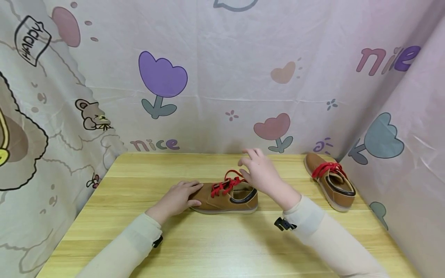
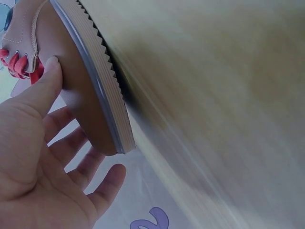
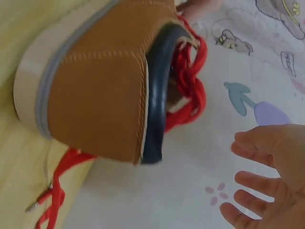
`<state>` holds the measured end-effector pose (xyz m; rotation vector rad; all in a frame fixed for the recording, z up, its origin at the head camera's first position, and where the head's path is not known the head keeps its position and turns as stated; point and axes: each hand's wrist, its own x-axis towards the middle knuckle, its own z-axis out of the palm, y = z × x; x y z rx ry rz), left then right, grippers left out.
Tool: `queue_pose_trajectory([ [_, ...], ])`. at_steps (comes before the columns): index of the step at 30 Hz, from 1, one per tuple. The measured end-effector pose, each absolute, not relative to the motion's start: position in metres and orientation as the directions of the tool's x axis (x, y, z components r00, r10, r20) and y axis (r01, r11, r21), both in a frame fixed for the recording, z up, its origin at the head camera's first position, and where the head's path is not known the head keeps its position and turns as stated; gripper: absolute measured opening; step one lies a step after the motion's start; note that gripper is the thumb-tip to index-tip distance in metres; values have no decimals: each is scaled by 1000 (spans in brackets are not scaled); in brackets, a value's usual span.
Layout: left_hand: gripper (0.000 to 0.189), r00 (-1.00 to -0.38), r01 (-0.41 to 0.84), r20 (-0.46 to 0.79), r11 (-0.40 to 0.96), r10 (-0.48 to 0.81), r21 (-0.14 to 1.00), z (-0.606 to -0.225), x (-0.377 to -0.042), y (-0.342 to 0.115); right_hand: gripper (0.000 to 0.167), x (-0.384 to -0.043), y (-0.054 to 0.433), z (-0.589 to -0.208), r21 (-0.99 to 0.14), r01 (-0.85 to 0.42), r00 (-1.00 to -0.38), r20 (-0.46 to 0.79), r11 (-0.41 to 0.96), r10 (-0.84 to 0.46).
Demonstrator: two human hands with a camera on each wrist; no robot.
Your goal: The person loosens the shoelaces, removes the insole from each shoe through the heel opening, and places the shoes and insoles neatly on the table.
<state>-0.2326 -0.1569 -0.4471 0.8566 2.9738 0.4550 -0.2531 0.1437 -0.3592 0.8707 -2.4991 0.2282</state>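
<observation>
Shoe [image 1: 219, 204], likely light, is held well at its nine-o'clock toe [image 1: 205, 197] by the left hand [image 1: 176, 197]; right hand [image 1: 260, 170] is loosely spread, empty.

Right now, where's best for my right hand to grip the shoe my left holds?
Probably the heel of the shoe, coming from the right around its rounded back: the shoe lies sole-down with its toe leftward, where the left hand grips, leaving the heel free.

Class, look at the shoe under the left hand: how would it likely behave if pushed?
The shoe probably resists tipping, standing upright on its long sole. The sole's toothed edge may limit sliding. Its red laces would likely flop, hanging in loose loops.
</observation>
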Motion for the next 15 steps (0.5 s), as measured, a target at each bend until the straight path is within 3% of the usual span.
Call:
queue_pose_trajectory([
  [9, 66, -850, 518, 68, 806, 522, 284, -448, -233, -156, 13, -244, 134, -372, -38, -711, -646, 430, 702, -631],
  [15, 66, -851, 517, 70, 806, 521, 289, -447, -232, -156, 12, -238, 128, -381, 0, -757, -608, 364, 653, -705],
])
